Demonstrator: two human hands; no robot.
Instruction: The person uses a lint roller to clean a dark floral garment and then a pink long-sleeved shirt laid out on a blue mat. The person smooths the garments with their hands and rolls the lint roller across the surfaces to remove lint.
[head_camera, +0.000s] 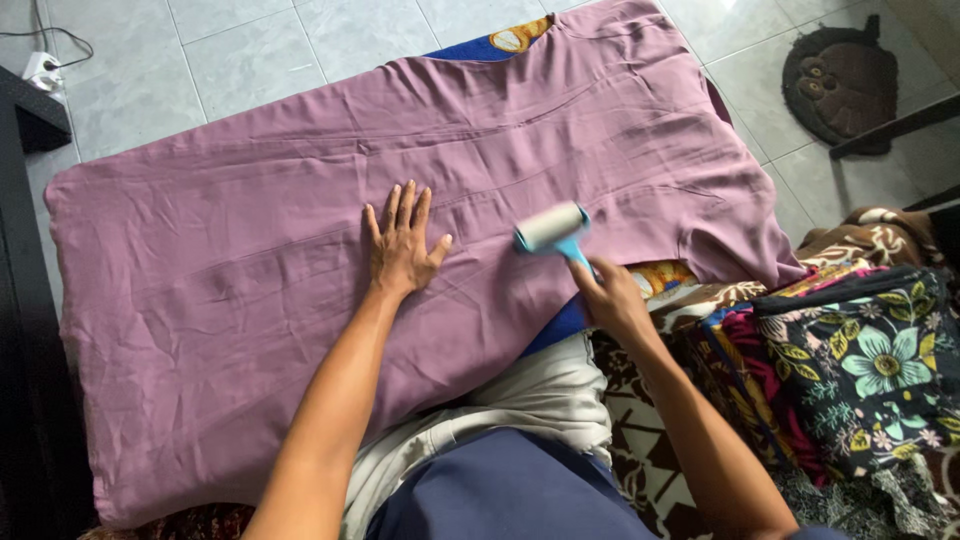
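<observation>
A large mauve garment (250, 270) lies spread flat over a padded board, covering most of it. My left hand (402, 246) rests palm down on the cloth near its middle, fingers spread. My right hand (610, 298) grips the blue handle of a lint roller (553, 229). The roller's white drum lies on the fabric just to the right of my left hand. My legs show at the bottom edge, in blue and pale cloth.
A stack of folded floral fabrics (850, 370) sits at the right. A dark round mat (840, 85) lies on the tiled floor (250, 50) at top right. Dark furniture (25, 300) runs along the left edge, with a white plug (42, 70) above.
</observation>
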